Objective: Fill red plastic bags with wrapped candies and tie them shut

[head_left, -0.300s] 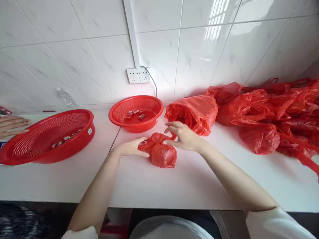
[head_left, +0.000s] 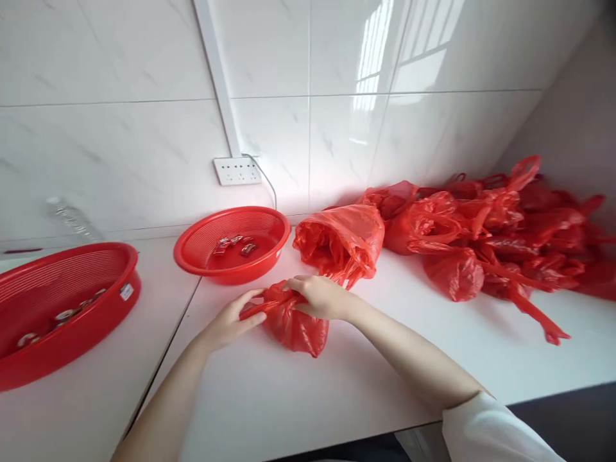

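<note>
A filled red plastic bag [head_left: 298, 330] rests on the white table in front of me, its top gathered. My left hand [head_left: 235, 321] pinches the bag's handle on the left side. Over the gathered neck, my right hand [head_left: 312, 295] has its fingers closed on the plastic; the fingertips are partly hidden. Just behind stands a red basket [head_left: 231, 273] with several small wrapped pieces [head_left: 235, 244] inside. What the bag contains does not show.
A larger red basket [head_left: 115, 308] with small wrapped pieces stands at left. An open bundle of red bags [head_left: 356, 231] lies behind my right hand. Several filled red bags [head_left: 452, 273] pile up at right. A clear bottle [head_left: 74, 221] and a socket strip [head_left: 237, 171] are at the wall.
My view has turned to the right. My right hand has closed on the bag's neck, and my left hand now pulls the handle out to the left. The other person's hand has left the view.
</note>
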Demonstrator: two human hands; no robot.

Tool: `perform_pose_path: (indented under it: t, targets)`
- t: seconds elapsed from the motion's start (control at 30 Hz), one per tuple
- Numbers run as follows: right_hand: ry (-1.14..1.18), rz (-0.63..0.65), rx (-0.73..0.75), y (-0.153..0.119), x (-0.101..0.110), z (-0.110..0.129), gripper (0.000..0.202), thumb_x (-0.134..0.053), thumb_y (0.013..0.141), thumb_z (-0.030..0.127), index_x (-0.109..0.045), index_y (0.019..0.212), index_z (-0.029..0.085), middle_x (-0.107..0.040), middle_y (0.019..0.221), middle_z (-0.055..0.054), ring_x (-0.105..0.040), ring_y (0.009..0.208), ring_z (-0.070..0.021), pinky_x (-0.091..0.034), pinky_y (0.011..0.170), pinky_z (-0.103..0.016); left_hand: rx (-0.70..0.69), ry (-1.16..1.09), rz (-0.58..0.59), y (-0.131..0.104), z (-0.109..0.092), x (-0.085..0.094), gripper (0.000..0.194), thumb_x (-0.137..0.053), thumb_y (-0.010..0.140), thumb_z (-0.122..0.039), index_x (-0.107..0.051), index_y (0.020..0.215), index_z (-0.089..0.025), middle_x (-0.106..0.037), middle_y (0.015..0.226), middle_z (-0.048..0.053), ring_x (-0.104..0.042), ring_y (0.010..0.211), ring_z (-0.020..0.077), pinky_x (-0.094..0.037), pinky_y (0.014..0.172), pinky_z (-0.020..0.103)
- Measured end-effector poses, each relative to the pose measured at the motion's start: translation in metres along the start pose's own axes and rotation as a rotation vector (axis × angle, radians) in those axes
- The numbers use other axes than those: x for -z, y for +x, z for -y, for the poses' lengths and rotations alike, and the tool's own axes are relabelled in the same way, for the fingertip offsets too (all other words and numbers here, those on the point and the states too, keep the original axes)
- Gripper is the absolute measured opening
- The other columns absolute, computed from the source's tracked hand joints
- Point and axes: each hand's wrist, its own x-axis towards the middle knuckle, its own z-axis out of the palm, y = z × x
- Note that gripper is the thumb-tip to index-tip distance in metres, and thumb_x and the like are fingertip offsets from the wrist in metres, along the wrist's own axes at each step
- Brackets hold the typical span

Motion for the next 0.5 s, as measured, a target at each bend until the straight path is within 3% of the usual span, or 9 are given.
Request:
perform_pose_path:
  t: [0.13,0.23,0.3,0.4,0.47,0.5]
  targets:
    - [0.126,-0.091,-0.1,-0.027,0.048,-0.006,0.019,-0.061,0.078,0.018,-0.064,0.096,0.02,-0.069,0.087,-0.002,-0.06,0.072,-0.0141,-0.043,0.062,-0.024,0.043,0.064,-0.173,0.005,0.001,0.009,0.047,-0.055,0.086,-0.055,-0.058,0.122,-0.026,-0.062,0.129,0.004,-0.057,0.12,0.0228,-0.044,0.104,0.035]
    - [0.106,-0.295,-0.314,-0.063,0.101,-0.023,0.015,-0.06,0.076,0.019,-0.065,0.09,0.021,-0.069,0.085,0.0,-0.061,0.075,-0.0151,-0.044,0.065,-0.025,0.086,0.156,-0.177,0.008,0.002,0.01,0.044,-0.053,0.086,-0.058,-0.063,0.113,-0.026,-0.065,0.122,0.004,-0.06,0.114,0.0234,-0.045,0.102,0.036]
    - [-0.011,-0.453,-0.464,-0.09,0.146,-0.05,0.013,-0.063,0.075,0.024,-0.067,0.087,0.022,-0.069,0.084,-0.002,-0.06,0.073,-0.016,-0.044,0.064,-0.027,0.085,0.204,-0.126,0.007,0.004,0.008,0.043,-0.052,0.086,-0.059,-0.064,0.113,-0.027,-0.064,0.124,0.002,-0.059,0.115,0.0229,-0.047,0.1,0.035]
    - [-0.164,-0.8,-0.672,-0.13,0.225,-0.108,0.006,-0.068,0.07,0.026,-0.063,0.072,0.021,-0.057,0.06,-0.001,-0.046,0.054,-0.0125,-0.036,0.054,-0.028,0.089,0.282,-0.049,0.006,0.006,0.004,0.042,-0.05,0.087,-0.059,-0.063,0.115,-0.03,-0.062,0.128,0.001,-0.058,0.118,0.0225,-0.05,0.095,0.032]
    - [-0.128,-0.96,-0.601,-0.152,0.275,-0.148,0.018,-0.068,0.07,0.025,-0.052,0.063,0.026,-0.039,0.048,0.005,-0.033,0.046,-0.0114,-0.034,0.049,-0.028,0.084,0.313,-0.026,0.006,0.007,0.003,0.042,-0.048,0.088,-0.058,-0.062,0.116,-0.03,-0.062,0.128,0.001,-0.058,0.117,0.0224,-0.051,0.094,0.032]
    - [-0.025,-0.948,-0.471,-0.159,0.295,-0.163,0.021,-0.066,0.074,0.027,-0.048,0.063,0.028,-0.031,0.046,0.006,-0.03,0.044,-0.0119,-0.034,0.048,-0.027,0.079,0.315,-0.018,0.006,0.008,0.002,0.042,-0.047,0.089,-0.058,-0.062,0.116,-0.029,-0.063,0.126,0.001,-0.058,0.116,0.0222,-0.051,0.094,0.032]
